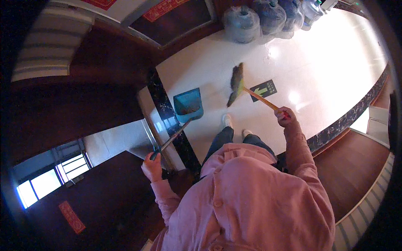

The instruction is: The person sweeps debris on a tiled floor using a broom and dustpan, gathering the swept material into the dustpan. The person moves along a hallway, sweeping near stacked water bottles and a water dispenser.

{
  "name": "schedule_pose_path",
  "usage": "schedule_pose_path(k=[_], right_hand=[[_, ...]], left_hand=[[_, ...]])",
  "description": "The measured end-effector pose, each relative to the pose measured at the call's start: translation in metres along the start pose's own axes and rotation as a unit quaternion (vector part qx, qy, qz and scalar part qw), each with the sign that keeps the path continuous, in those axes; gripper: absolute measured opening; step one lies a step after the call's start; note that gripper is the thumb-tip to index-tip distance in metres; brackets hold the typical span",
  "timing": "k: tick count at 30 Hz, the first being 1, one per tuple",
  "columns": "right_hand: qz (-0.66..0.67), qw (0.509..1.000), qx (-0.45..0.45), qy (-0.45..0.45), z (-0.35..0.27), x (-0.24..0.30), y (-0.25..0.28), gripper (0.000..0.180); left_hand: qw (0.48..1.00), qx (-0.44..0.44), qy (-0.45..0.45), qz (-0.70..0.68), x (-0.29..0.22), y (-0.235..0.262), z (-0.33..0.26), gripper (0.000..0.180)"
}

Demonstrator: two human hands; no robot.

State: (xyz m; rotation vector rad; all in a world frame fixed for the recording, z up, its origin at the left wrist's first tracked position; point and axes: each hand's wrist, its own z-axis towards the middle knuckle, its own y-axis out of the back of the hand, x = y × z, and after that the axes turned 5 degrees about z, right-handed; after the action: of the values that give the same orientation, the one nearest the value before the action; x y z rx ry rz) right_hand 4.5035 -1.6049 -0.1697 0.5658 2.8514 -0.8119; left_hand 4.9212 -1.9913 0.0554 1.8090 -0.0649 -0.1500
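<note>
Head view: my right hand (284,115) fingers grip the broom (236,83) on the white floor (318,62); left hand (153,166) fingers clamp the teal dustpan (188,104), standing apart. Dirt may miss it, I think.

Teal dustpan (188,103) beside slanted broom (237,83) — pale floor.
</note>
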Motion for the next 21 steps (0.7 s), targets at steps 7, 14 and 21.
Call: schedule_pose_path(k=[7,14,21], right_hand=[[-0.050,0.998,-0.008,0.042,-0.013,-0.037,-0.061,0.013],[-0.365,0.858,0.167,0.319,0.020,-0.092,-0.060,0.021],[-0.288,0.917,0.200,0.190,0.122,-0.031,-0.108,0.021]], left_hand=[[0.997,0.035,-0.054,0.044,0.002,-0.028,0.036,0.030],[0.996,0.055,-0.070,-0.018,0.009,-0.040,0.020,0.028],[0.994,0.070,-0.084,0.014,-0.067,-0.040,0.032,0.027]])
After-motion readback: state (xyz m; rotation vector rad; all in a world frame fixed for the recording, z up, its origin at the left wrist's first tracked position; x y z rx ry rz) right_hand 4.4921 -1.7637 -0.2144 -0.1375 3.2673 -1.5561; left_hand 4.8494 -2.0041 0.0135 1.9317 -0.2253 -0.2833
